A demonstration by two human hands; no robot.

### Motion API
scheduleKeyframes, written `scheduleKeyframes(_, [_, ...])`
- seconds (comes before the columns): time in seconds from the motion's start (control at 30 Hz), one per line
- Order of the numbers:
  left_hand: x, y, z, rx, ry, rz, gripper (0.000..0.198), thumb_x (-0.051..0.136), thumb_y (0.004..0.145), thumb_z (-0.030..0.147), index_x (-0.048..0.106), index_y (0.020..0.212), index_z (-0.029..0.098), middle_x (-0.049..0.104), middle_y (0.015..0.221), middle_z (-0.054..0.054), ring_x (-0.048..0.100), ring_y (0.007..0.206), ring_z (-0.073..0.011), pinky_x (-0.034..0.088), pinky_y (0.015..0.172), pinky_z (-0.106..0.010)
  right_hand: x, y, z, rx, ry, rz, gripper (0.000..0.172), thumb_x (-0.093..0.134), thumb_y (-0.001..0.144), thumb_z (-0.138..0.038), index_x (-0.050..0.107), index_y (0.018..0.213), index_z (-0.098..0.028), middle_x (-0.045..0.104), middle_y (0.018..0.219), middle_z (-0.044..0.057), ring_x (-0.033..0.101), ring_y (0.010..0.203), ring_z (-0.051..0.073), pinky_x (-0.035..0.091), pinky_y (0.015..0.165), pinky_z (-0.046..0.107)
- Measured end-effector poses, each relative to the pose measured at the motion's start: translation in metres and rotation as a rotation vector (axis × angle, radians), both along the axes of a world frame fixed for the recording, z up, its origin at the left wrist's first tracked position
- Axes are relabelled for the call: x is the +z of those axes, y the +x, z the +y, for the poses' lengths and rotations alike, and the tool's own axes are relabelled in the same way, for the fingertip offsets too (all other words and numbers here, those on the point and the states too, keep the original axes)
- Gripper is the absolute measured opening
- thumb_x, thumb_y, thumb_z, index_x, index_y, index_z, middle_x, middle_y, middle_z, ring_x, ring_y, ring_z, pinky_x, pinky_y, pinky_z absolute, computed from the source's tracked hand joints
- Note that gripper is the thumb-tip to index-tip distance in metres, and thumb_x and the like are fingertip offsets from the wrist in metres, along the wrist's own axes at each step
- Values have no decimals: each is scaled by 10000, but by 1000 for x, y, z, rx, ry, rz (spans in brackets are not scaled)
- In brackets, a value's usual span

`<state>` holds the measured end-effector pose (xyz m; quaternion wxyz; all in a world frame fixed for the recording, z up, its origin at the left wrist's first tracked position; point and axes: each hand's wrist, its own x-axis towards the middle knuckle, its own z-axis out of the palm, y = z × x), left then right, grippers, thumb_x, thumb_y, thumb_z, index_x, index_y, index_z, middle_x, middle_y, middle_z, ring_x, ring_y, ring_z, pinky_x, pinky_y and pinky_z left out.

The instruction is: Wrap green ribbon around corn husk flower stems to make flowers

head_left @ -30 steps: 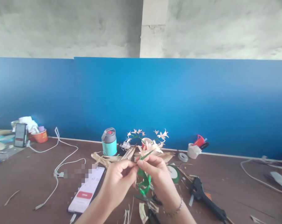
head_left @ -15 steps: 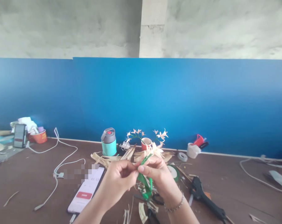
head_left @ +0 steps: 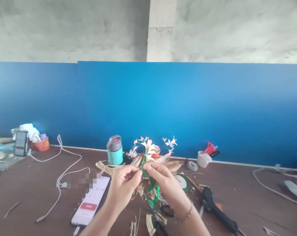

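Observation:
My left hand (head_left: 126,183) pinches the green stem (head_left: 143,160) of a cream-coloured artificial flower (head_left: 149,146), which stands nearly upright above my fingers. Close against the stem, my right hand (head_left: 164,180) has thumb and fingertips closed on a strip of green floral tape (head_left: 153,196). The tape hangs in a loop below my hands. Behind the held flower, more pale flowers (head_left: 171,142) on thin stems rise around an orange cup (head_left: 156,153). Scissors (head_left: 158,220) lie below my hands among scraps, and a roll of green tape (head_left: 182,182) lies beyond my right wrist.
A phone (head_left: 90,203) lies left of my hands, with white cables (head_left: 61,170) further left. A turquoise flask (head_left: 114,154) stands behind. On the right are a glue gun (head_left: 217,209), grey tape roll (head_left: 192,165) and white cup (head_left: 203,159). Dried husks (head_left: 173,165) lie at the back.
The flower has turned from leaning right to nearly upright and moved slightly left. My fingers have shifted on the stem, and the green tape now hangs in a wider loop.

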<state>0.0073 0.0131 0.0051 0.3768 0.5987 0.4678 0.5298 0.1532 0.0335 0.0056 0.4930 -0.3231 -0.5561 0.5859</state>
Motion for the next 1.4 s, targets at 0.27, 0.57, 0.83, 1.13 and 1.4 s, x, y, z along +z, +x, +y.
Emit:
scheduleKeyframes(0.27, [-5,0,0,36,7,-105,230,594,786,325,673,675,140,591,482,1,539,424,-114,409,431,-207,0,1,1,60,-54,65,240,750,699,-357,614,647,-166,627,667,-9,521,649,126,380,637,245])
scheduleKeyframes(0.57, [2,-6,4,-209,-292,-449,262,697,689,338,561,562,153,501,458,61,346,337,-21,237,356,-158,-5,7,6,148,-67,106,216,742,715,-357,714,847,-188,661,803,17,552,755,144,410,732,266])
scheduleKeyframes(0.83, [-7,1,2,-380,-531,-614,220,756,614,282,583,624,146,522,462,47,303,347,5,133,368,-151,-10,6,6,194,5,251,147,757,696,-289,749,815,-203,614,612,-10,533,600,128,438,610,251])
scheduleKeyframes(1.13, [-3,6,-4,-369,-356,-408,243,697,710,369,600,630,161,534,486,38,407,381,-49,245,361,-175,3,8,0,161,-21,241,110,783,646,-245,710,693,-177,654,624,-13,567,559,120,439,574,251])
scheduleKeyframes(1.4, [-6,8,-2,-324,-176,-223,286,637,778,414,661,693,143,573,528,3,513,464,-98,411,470,-221,5,7,-1,154,0,209,185,783,638,-253,632,704,-170,604,602,-33,559,519,123,457,519,260])
